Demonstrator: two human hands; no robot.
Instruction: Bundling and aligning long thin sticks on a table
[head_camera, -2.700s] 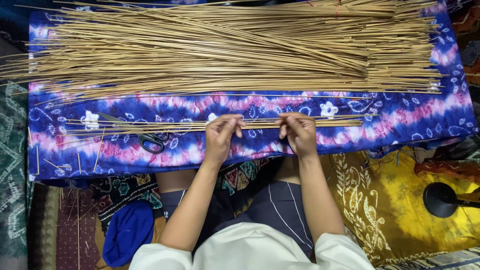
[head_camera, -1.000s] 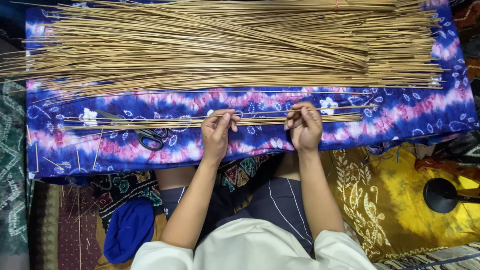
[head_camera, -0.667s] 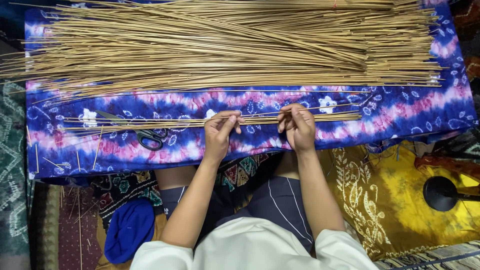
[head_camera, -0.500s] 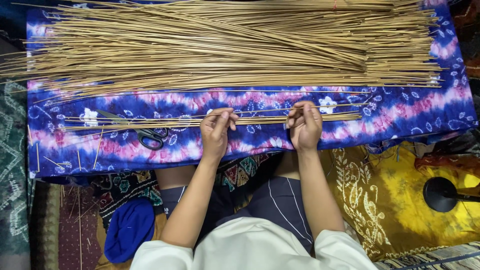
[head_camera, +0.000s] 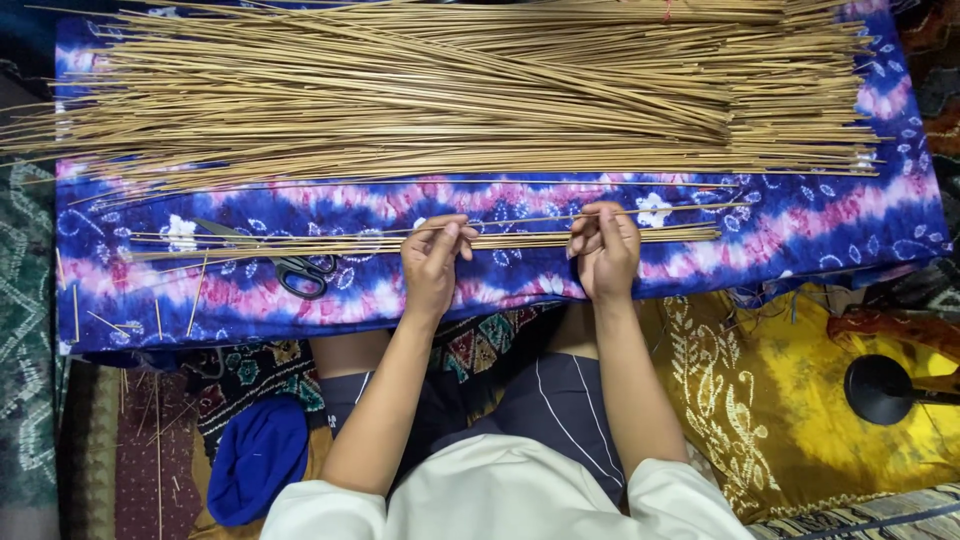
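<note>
Head view: both hands, left hand and right hand, pinch one thin, straight, pale-tan reed stick between them above a blue-and-pink tie-dye cloth.

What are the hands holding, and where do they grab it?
Both the left hand and right hand pinch one thin stick near its middle, lifted just above the small bundle.

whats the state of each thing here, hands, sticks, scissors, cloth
left hand: grip pinched on a thin stick
right hand: grip pinched on the same stick
thin stick: lifted, spanning both hands
small stick bundle: lying flat on the cloth
big stick pile: spread lengthwise, loose
scissors: lying on the cloth; open or closed unclear
tie-dye cloth: spread out under the sticks
</note>
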